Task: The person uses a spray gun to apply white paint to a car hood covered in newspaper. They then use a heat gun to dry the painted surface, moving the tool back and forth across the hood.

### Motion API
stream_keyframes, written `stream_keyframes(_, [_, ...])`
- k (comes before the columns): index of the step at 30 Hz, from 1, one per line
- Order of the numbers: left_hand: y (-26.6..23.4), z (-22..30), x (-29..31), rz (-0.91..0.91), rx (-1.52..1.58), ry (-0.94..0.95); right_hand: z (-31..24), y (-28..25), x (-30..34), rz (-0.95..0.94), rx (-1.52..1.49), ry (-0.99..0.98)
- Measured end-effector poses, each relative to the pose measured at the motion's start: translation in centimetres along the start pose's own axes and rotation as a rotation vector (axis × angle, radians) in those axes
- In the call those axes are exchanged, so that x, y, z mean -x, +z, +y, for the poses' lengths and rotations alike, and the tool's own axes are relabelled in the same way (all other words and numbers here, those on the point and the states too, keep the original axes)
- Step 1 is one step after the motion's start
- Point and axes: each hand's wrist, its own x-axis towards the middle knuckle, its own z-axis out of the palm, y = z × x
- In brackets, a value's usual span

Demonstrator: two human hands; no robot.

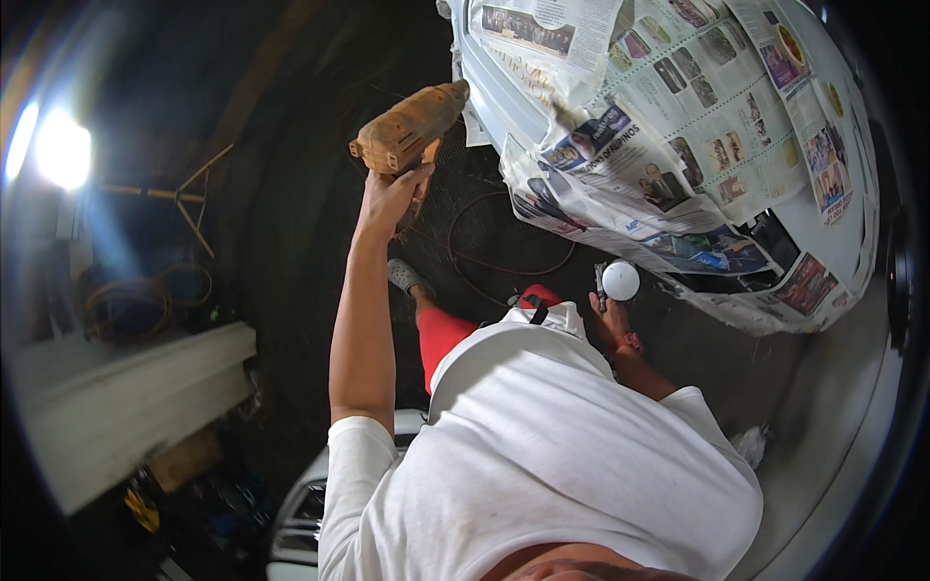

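Left hand [389, 200]: power tool [409, 128] held, apparently working panel [501, 89]; steady aim needed next. Right hand [610, 321]: spray gun [618, 281] held.

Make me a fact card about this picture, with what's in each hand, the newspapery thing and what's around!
Left hand: grips a worn orange-brown pistol-shaped power tool
Right hand: holds a grey metal tool with a round white cup
Covering: printed newspaper sheets over much of a smooth pale-grey curved panel
Power tool's tip: by the panel's bare edge; touching is unclear
Nearby: thin reddish-brown looped hose
Far left: glowing white lamp
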Motion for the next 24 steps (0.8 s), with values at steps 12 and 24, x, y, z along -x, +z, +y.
stream_keyframes(12, [-12.7, -3.2, -16.9, -0.006, 0.014, 0.137, -23.3, 9.6, 2.3, 0.178, 0.051, -0.016])
stream_keyframes(24, [-12.7, -5.5, -15.1, -0.655, -0.306, 0.247, -34.6, 13.4, -0.2, 0.457, -0.227, -0.232])
